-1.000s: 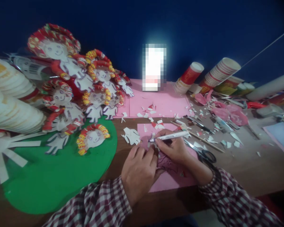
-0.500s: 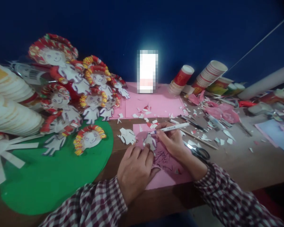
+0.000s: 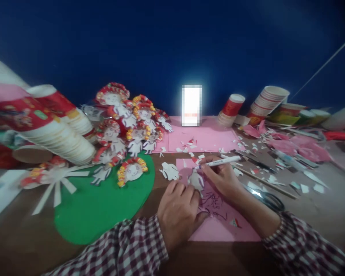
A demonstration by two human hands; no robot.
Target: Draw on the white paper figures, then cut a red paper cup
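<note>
A white marker (image 3: 224, 161) is gripped in my right hand (image 3: 225, 184), its purple tip touching the upper part of a small white paper figure cutout (image 3: 195, 179). My left hand (image 3: 176, 212) lies over the lower left of that cutout, fingertips pressing it down and thumb apart on the paper. Beneath both hands is a pink sheet (image 3: 224, 233) with dark pen scribbles. Just left of the sheet lies another white paper cutout (image 3: 169, 171). Scissors (image 3: 266, 197) lie beside my right wrist.
Decorated paper dolls (image 3: 138, 136) cluster at the left around a green paper oval (image 3: 103, 214). Stacked paper cups lean at the left (image 3: 60, 134) and back right (image 3: 270, 100). A stick (image 3: 266, 181) and paper scraps (image 3: 304, 188) lie to the right. A bright blurred-out screen (image 3: 191, 105) stands behind.
My view has turned left and up, so everything sits further right and lower in the picture. Both hands keep nearly the same hold, with the marker tip still at the cutout.
</note>
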